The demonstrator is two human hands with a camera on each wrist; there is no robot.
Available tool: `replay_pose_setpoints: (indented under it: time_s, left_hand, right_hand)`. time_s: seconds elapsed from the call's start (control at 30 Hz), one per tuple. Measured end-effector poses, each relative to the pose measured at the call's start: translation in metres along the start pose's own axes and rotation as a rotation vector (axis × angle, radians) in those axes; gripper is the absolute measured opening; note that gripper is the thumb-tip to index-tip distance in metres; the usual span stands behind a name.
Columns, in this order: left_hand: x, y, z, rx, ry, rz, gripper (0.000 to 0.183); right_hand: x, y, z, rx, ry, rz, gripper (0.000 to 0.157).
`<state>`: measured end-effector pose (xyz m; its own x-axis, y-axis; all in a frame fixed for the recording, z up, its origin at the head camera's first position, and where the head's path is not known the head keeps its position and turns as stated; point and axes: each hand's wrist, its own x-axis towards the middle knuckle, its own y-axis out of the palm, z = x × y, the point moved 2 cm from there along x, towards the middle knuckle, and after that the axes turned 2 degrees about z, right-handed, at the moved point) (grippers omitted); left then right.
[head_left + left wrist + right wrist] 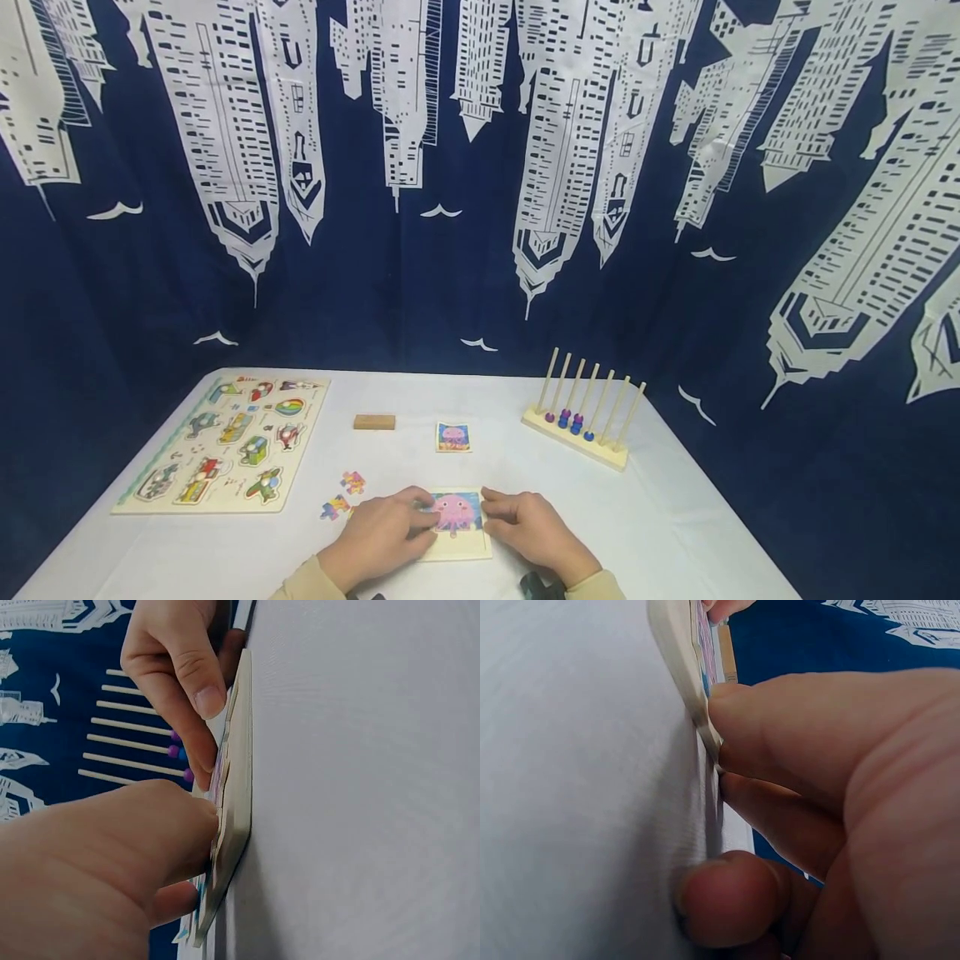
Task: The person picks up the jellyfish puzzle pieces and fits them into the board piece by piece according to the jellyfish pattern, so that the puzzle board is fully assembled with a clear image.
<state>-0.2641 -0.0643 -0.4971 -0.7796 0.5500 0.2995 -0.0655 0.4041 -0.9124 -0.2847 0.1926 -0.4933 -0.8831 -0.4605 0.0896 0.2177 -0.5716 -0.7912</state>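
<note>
"Some loose, knobby puzzle pieces, left of the pale wooden board. Step?"

"Probably fitting pieces: pink picture on the board, bare strip on the near side. Next likely calls for lining up edges, then pressing flat."

"Grip?"

"Left hand bent over the picture, right hand at the board's right edge. Can't tell whether either pinches."

"Textures?"

"Thin flat board, smooth-looking; white tablecloth, matte."

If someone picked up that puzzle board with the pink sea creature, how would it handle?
The puzzle board would probably stay stiff: its edge looks straight and solid in the left wrist view. It's likely light, being small and flat. Tilting it might make the picture pieces slide, since the board's near end looks bare.
</note>
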Motion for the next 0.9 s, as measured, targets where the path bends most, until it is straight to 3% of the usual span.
replay_pose_setpoints:
  time_s: [0.27, 0.57, 0.63, 0.73, 0.83, 0.9]
  left_hand:
    - [-0.002, -0.001, -0.001, 0.073, -0.007, 0.036, 0.032]
    - [-0.003, -0.001, -0.003, 0.071, -0.032, 0.025, 0.035]
    - [-0.003, -0.002, -0.001, 0.011, -0.083, -0.017, 0.034]
    - [-0.002, -0.012, 0.004, -0.115, -0.231, -0.147, 0.030]
    - [-0.006, -0.036, 0.019, -0.277, -0.399, -0.314, 0.025]
    - [-0.013, -0.057, 0.032, -0.362, -0.497, -0.384, 0.025]
  right_hand:
    - [0.001, 0.000, -0.001, 0.007, 0.013, 0.001, 0.034]
    - [-0.001, 0.001, 0.000, 0.013, 0.006, 0.011, 0.033]
    - [-0.001, 0.001, -0.001, 0.017, 0.013, 0.014, 0.034]
    - [-0.001, 0.001, -0.002, 0.017, 0.020, 0.017, 0.034]
    - [0.000, 0.001, -0.003, 0.017, 0.021, 0.021, 0.034]
    - [0.000, 0.001, -0.002, 0.021, 0.015, 0.022, 0.034]
